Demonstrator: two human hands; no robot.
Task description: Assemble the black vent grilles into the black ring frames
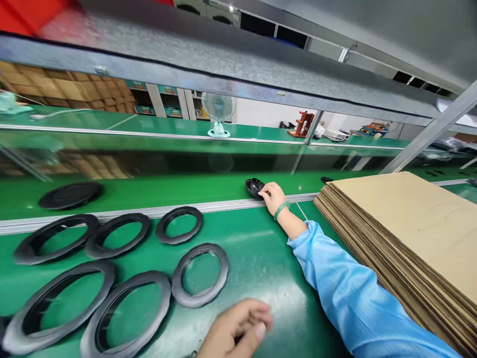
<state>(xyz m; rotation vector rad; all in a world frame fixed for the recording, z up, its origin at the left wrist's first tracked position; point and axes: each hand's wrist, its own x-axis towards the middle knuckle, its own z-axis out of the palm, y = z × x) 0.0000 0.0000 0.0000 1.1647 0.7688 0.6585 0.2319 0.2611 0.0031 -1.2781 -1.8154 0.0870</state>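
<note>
My right hand (274,198), a green bangle on its wrist, reaches to the metal rail and pinches the edge of a small black round part (255,187) with slots in its face. The fingers cover its right side. Low in the middle, my left hand (238,328) hovers over the green table with fingers loosely curled, thumb apart and nothing visible in them. Left of it lie several black rings, the nearest a medium black ring (221,282). A large black disc (70,195) lies on the green belt (179,188) behind the rail.
A tall stack of brown cardboard sheets (406,214) stands at the right, beside my right sleeve. The metal rail (219,205) divides table from belt. A grey shelf (223,59) hangs above. Beyond stand a small fan (218,112) and cardboard boxes (70,92).
</note>
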